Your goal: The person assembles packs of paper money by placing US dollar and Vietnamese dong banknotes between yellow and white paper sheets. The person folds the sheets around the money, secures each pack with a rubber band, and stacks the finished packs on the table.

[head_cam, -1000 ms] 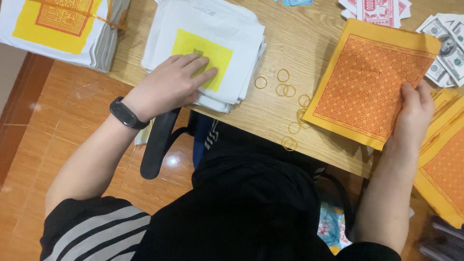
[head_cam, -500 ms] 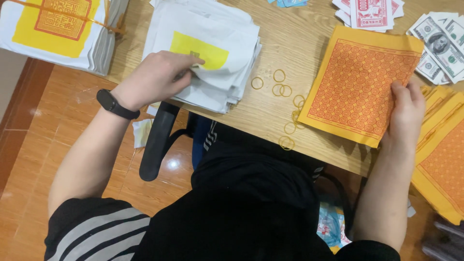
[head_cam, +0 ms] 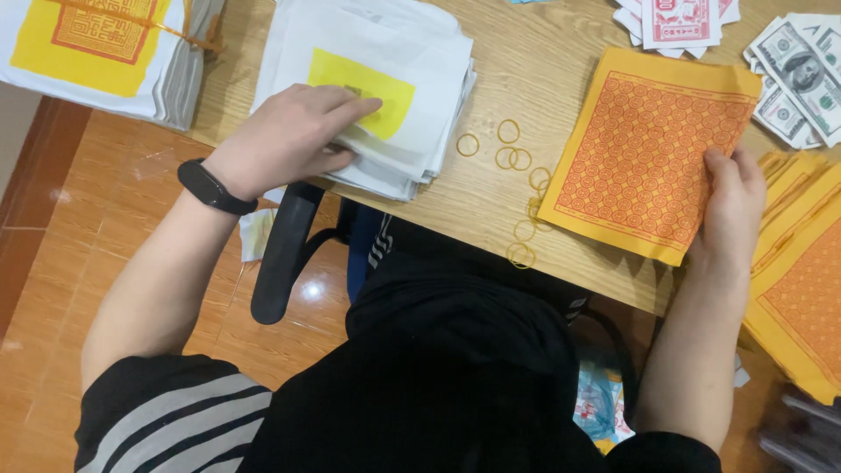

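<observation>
My left hand [head_cam: 289,136] lies on a stack of white paper sheets with a yellow square [head_cam: 377,79], the thumb tucked under the top sheets at the near edge and the fingers pressing on the yellow patch. A black band sits on that wrist. My right hand [head_cam: 727,206] grips the near right corner of an orange patterned paper bundle [head_cam: 648,149] lying on the wooden table [head_cam: 508,52].
Several loose rubber bands [head_cam: 512,158] lie between the two stacks. A banded white-and-yellow bundle [head_cam: 96,44] sits far left. Red printed notes [head_cam: 674,17] and grey banknotes [head_cam: 797,74] lie at the top right. More orange sheets [head_cam: 797,280] are at the right edge. A black chair arm [head_cam: 285,254] is below the table.
My left hand has slid along the white stack and its thumb has dug under the top sheets. The right hand keeps hold of the orange bundle, which shifted slightly.
</observation>
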